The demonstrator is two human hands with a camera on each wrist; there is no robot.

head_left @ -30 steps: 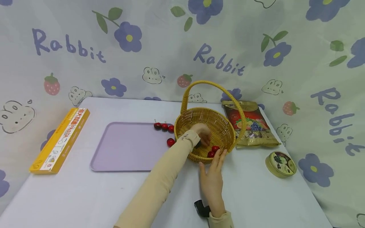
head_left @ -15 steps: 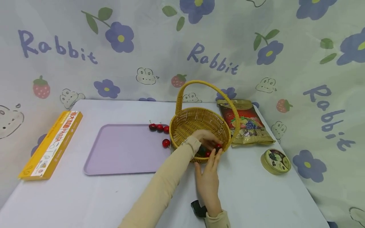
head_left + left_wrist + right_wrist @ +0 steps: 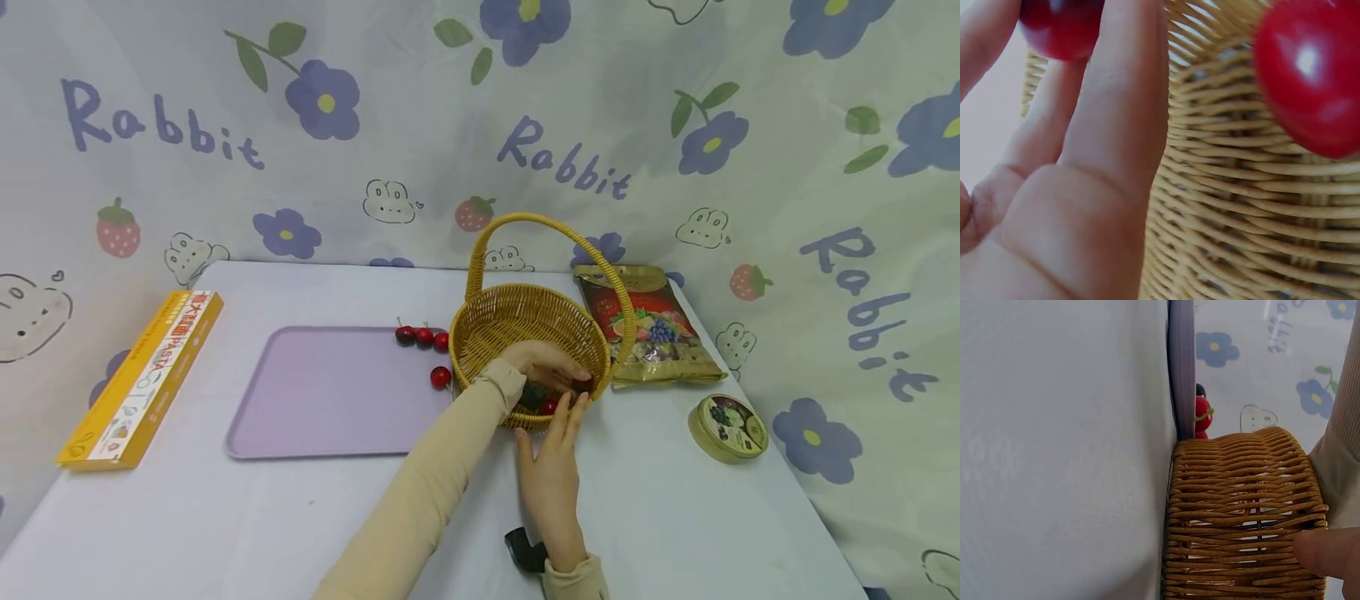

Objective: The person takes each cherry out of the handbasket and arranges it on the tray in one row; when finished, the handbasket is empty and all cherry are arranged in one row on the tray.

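— Since one second ago, the left hand (image 3: 543, 364) has moved across the basket (image 3: 491, 321) to its near right side; what does it do there?

— It pinches a cherry (image 3: 1063, 31) between its fingers, close to the rim; whether this fruit touches the wicker, I cannot tell; its skin is smooth, dark red and shiny; a second cherry (image 3: 1313, 75) lies in the basket, apart from it, brighter, with a white spot of light.

— And how is the right hand (image 3: 552, 479)?

— Its fingers are extended and rest at the near rim; its thumb (image 3: 1319, 551) touches the outer wall.

— Of which material is the basket?

— It is round, woven from thin yellow-brown strands, with one tall arched handle (image 3: 540, 217); at its left, a flat lilac tray (image 3: 330, 392) with rounded corners carries four cherries (image 3: 440, 377), three of them in a row.

— Which writing can you read?

— On the long yellow box (image 3: 142, 383), "PASTA", with Chinese characters above; on the printed backdrop (image 3: 412, 117), "Rabbit", three times; the glossy bag (image 3: 652, 327) and the round tin (image 3: 729, 427) show pictures of fruit, but their small letters are not readable for me.
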